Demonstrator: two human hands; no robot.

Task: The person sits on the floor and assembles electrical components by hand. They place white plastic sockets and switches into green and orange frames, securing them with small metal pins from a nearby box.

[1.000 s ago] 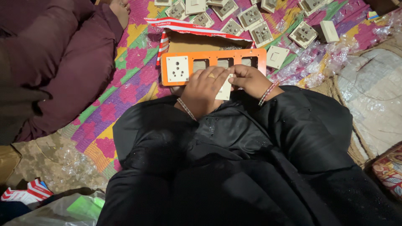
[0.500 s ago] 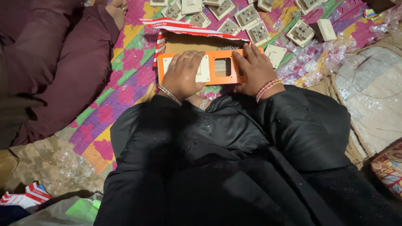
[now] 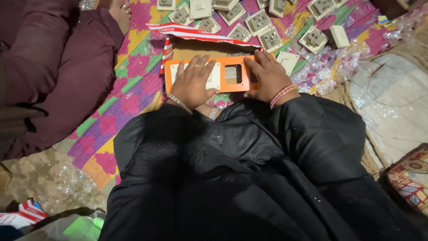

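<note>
An orange plastic frame plate [image 3: 234, 86] with rectangular openings lies on a colourful mat in front of my knees. My left hand [image 3: 194, 84] presses flat, fingers spread, on the white socket modules [image 3: 216, 76] fitted in its left part. My right hand [image 3: 266, 76] rests palm down on the plate's right end. One middle opening [image 3: 232, 74] stays uncovered between the hands. Black sleeves and a black robe fill the lower view.
Several loose white switch and socket modules [image 3: 261, 21] lie on the mat beyond the plate, with an open cardboard box with a red and white striped flap [image 3: 196, 35]. Another person's maroon-clad leg and foot [image 3: 80, 67] sit at left. Clear plastic wrappers [image 3: 332, 71] and a woven sack [image 3: 392, 98] lie at right.
Both hands have gone from fitting a module near the plate's middle to pressing flat on its two ends. The view has shifted slightly.
</note>
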